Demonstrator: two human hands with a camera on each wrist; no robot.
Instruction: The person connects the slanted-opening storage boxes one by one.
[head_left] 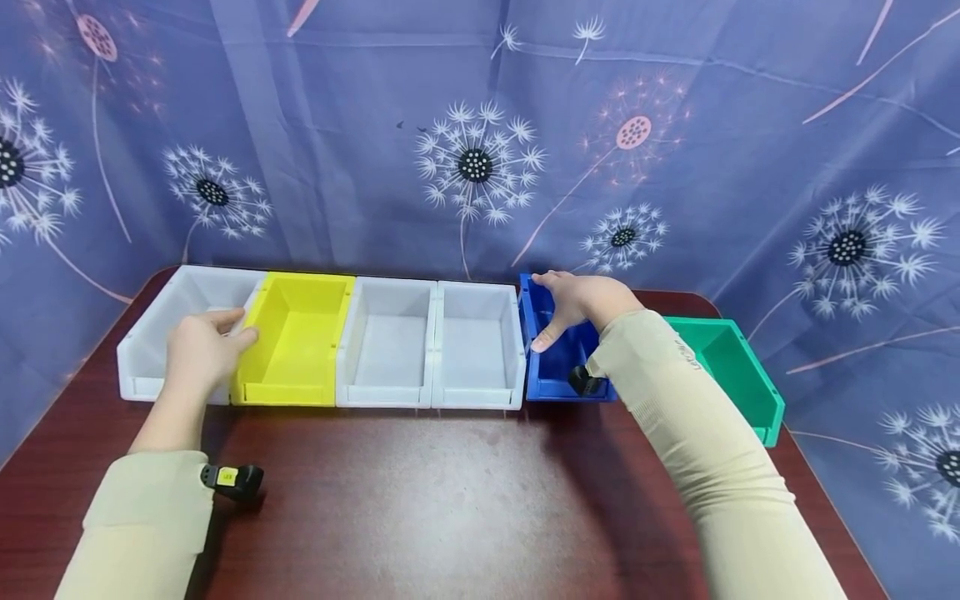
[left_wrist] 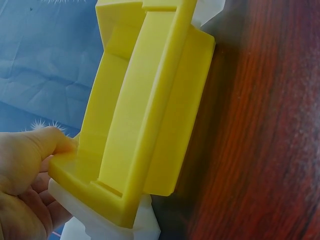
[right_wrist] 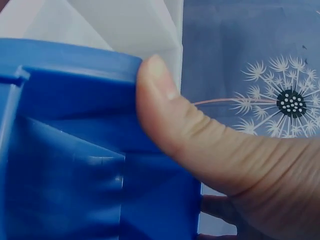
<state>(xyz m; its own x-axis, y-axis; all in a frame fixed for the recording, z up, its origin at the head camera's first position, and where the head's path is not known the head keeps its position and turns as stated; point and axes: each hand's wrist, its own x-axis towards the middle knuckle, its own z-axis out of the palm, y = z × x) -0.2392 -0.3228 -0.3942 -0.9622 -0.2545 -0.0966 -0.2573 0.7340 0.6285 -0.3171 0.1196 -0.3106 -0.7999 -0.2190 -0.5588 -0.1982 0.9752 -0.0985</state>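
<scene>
A yellow plastic bin [head_left: 300, 333] stands in a row of open bins on the table. My left hand [head_left: 202, 350] holds its left side wall; in the left wrist view the thumb lies at the yellow rim, other fingers curl lower down by the white bin. Toward the right of the row is a blue bin [right_wrist: 75, 135]. My right hand [head_left: 581, 300] reaches over it and grips it near its back left corner. Its thumb is on the blue rim in the right wrist view, with other fingers partly hidden behind the bin.
A white bin [head_left: 142, 354] stands left of the yellow one. Two more, a white bin [head_left: 390, 346] and its white neighbour [head_left: 480, 346], fill the middle. A green bin [head_left: 750, 383] sits angled at the far right. Behind the brown table [head_left: 450, 508] hangs a blue dandelion-print cloth [head_left: 360, 142].
</scene>
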